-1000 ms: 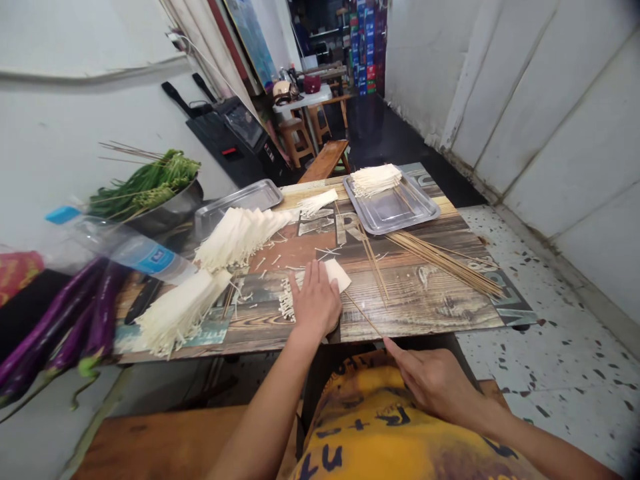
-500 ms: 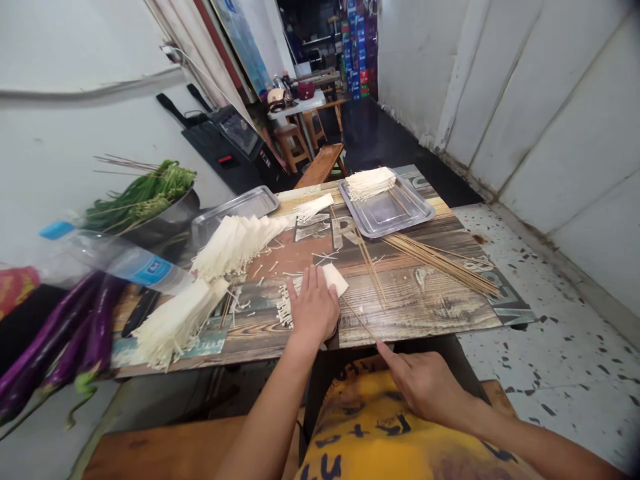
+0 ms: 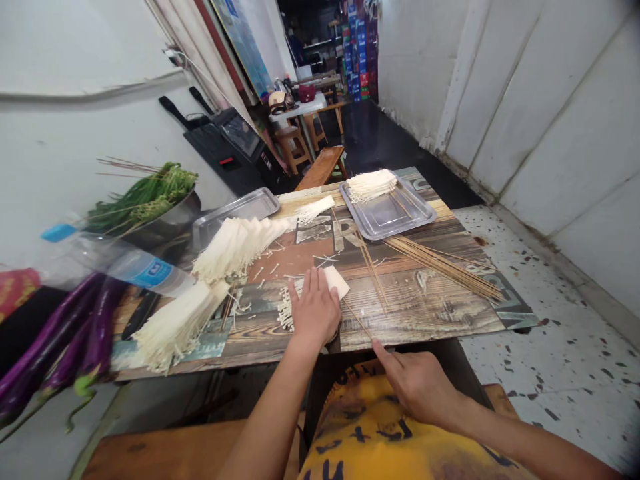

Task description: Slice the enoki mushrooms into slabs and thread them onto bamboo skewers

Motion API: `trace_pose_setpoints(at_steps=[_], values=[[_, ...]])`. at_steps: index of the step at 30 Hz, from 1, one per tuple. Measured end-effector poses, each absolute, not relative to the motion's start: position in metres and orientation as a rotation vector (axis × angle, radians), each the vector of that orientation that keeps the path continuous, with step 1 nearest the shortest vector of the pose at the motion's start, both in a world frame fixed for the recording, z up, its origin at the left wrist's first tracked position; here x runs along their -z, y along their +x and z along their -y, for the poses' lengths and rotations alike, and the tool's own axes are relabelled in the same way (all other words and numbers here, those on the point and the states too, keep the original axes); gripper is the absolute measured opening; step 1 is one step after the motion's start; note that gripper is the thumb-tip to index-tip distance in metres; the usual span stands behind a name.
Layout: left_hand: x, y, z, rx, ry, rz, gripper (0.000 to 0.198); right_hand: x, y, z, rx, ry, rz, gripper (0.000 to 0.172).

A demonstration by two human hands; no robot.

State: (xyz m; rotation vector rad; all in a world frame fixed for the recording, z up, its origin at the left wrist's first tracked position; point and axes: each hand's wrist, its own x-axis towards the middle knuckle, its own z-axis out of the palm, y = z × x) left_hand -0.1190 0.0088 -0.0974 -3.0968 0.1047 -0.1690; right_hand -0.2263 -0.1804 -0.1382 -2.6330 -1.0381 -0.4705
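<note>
My left hand (image 3: 315,303) lies flat with its fingers stretched out on a small bunch of enoki mushrooms (image 3: 336,283), pressing it to the table. The cut end of the bunch shows right of the hand and the thin caps show at its left. My right hand (image 3: 417,380), at the table's near edge, pinches the end of a bamboo skewer (image 3: 359,319). The skewer's far part reaches the bunch near my left hand; its tip is hidden. To the left, more enoki mushrooms (image 3: 180,323) lie in fanned piles.
A clear tray (image 3: 380,227) holds skewered enoki. Loose bamboo skewers (image 3: 445,267) lie nearby on the wood-patterned table (image 3: 425,317). At the left are a plastic bottle (image 3: 117,263), a knife (image 3: 141,315), eggplants (image 3: 97,327), another tray (image 3: 265,199) and a metal bowl (image 3: 170,217) of greens.
My right hand has slid slightly left and forward with the skewer, so a shorter length shows between it and the bunch. My left hand stays on the enoki.
</note>
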Motion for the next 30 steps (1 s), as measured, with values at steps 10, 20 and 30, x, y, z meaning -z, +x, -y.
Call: trace_pose_setpoints(at_steps=[10,20,30], values=[[0.100,-0.116,-0.011,0.186,-3.094,-0.105,0.054,0.129,-0.223,0.167,0.277,-2.788,1.014,0.057],[0.097,-0.147,-0.006,0.382,-3.028,-0.331,0.057,0.124,-0.222,0.168,0.189,-2.815,0.967,0.058],[0.107,-0.146,-0.010,0.242,-3.037,-0.388,0.067,0.125,-0.222,0.166,0.231,-2.787,1.016,0.060]])
